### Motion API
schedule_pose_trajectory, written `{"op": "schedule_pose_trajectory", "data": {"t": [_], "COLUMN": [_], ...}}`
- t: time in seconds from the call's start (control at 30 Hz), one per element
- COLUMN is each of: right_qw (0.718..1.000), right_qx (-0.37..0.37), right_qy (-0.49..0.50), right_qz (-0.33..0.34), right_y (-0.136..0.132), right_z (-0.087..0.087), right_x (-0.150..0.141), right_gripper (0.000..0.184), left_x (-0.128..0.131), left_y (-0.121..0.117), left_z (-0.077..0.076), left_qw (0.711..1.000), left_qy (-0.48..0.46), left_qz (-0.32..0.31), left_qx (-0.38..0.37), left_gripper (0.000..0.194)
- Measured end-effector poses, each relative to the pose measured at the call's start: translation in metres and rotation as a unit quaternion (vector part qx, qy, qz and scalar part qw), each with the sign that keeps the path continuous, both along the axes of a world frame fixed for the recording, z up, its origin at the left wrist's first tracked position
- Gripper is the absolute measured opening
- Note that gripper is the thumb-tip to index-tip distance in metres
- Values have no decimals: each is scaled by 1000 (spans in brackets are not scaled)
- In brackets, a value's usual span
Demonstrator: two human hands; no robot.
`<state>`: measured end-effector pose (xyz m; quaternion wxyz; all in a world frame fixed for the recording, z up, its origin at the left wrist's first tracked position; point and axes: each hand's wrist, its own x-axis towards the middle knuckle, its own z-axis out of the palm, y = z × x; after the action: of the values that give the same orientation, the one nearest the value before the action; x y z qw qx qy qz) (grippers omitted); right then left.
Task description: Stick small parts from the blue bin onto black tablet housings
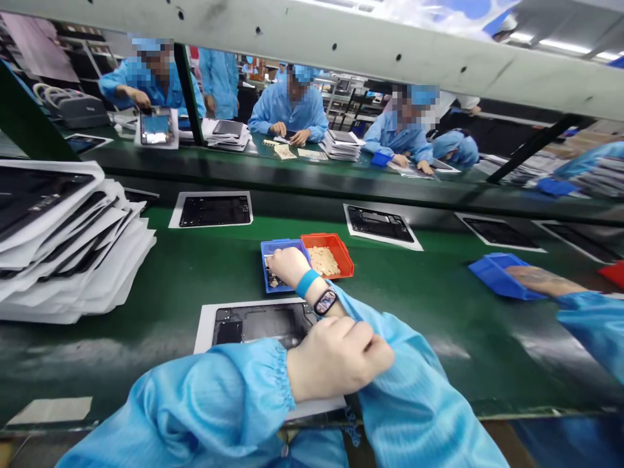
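My right hand (pixel 288 263), with a smartwatch and a blue band on the wrist, reaches forward into a small blue tray (pixel 267 248) of tiny parts. Its fingers are curled down into the tray and mostly hidden. An orange tray (pixel 336 246) of tan pieces stands right beside the blue one. My left hand (pixel 336 357) is closed in a fist close to me, pressed against my right sleeve. It hovers over a dark tablet frame (pixel 253 323) lying on a white sheet. I cannot see what the fist holds, if anything.
A tall stack of sheeted frames (pixel 63 240) fills the left. More frames (pixel 214 210) (pixel 380 224) lie on the green belt behind. A co-worker's hand (pixel 541 279) rests on a blue tray (pixel 492 273) at right. Several people work at the far bench.
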<state>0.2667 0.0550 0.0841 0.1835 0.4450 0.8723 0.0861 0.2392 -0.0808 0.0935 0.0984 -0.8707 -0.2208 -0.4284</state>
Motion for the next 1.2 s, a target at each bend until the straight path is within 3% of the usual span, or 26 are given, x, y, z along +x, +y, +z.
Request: {"op": "schedule_pose_trajectory", "data": {"t": [0.17,0.27,0.37,0.43,0.5,0.57,0.63,0.67,0.73,0.83,0.9,1.07,1.1,1.2], "right_qw": [999,997,991,984,971,948,914,894,854,801,773,665,660,682], "right_qx": [10,20,30,35,41,58,78,84,82,62,55,24,22,58], "right_qy": [29,63,116,162,217,285,366,407,482,568,605,716,720,706], "right_qz": [-19,-37,-51,-66,-92,-125,-156,-168,-181,-181,-182,-213,-214,-182], "right_y": [-5,-8,-13,-17,-19,-21,-23,-25,-31,-45,-55,-64,-63,-60], "right_z": [1,-1,-1,1,4,8,12,14,15,13,11,7,7,5], "right_x": [6,8,7,10,18,31,46,53,64,71,69,64,64,66], "right_gripper": [19,18,16,18,18,19,20,20,21,27,28,23,23,16], "left_x": [-3,-4,-7,-12,-20,-32,-45,-51,-64,-75,-77,-71,-69,-66], "left_y": [-1,2,9,17,27,36,42,45,53,69,80,94,95,96], "left_z": [-10,-12,-9,-6,-4,-4,-7,-8,-8,-5,-3,-8,-10,-12], "left_qw": [1000,997,972,935,911,922,942,952,963,916,886,855,852,845], "left_qy": [17,11,-92,-196,-232,-159,-50,-27,-68,-182,-201,-222,-219,-212], "left_qz": [-17,-72,-149,-149,-144,-189,-228,-216,-127,-10,-5,-22,-29,-49], "left_qx": [1,-31,-154,-253,-310,-299,-240,-216,-229,-356,-418,-469,-475,-489], "left_gripper": [13,16,9,7,10,9,9,11,13,16,19,15,13,11]}}
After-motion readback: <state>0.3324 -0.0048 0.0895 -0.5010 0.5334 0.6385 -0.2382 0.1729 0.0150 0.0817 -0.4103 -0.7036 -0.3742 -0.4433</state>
